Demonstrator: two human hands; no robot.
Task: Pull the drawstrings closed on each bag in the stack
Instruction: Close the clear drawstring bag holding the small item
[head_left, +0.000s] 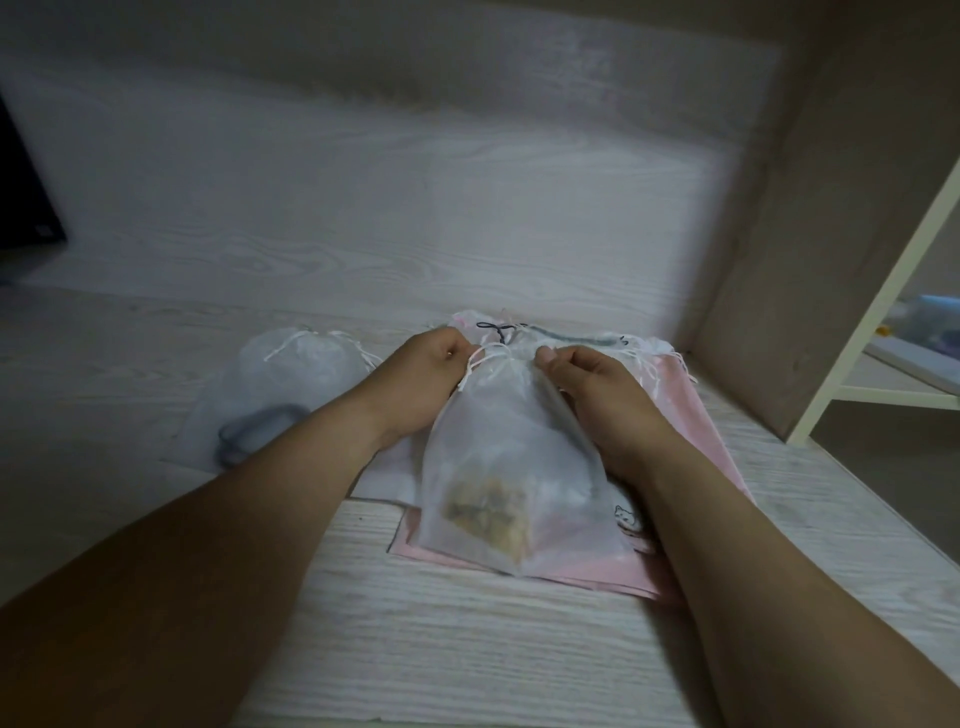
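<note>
Where the frame begins at far left, we note a dark object (23, 208) standing against the pale wood-grain wall (415, 171); what it is we cannot tell. Next along, on the wood-grain table (467, 649), lies 1 sheer white pouch (291, 384), its neck gathered and its white cords loose at the top. A grey loop (254, 431) shows at its near end; inside or underneath, we cannot say.

Left hand (415, 379): fingers curled in, pinching the gathered neck of the top bag (509, 467) on its left side. White drawstring (475, 369) loops out just beside the knuckles. Neck of this bag is cinched narrow between both hands.

Top bag is sheer white, lying on the stack (691, 431) at centre-right of the table. A brownish, blurred item shows through its lower part.

Right hand (597, 384): fingers also curled, thumb and forefinger closed on the neck at its right side, wrist resting over the bag's right edge.

Beneath, we see pink fabric with a small cartoon print (626, 517) near the right forearm. A dark cord (498, 329) lies at the far end of the stack, behind the hands.

Far right: a beige panel (810, 234), then a cream shelf frame (893, 291) with blurred items on it.
</note>
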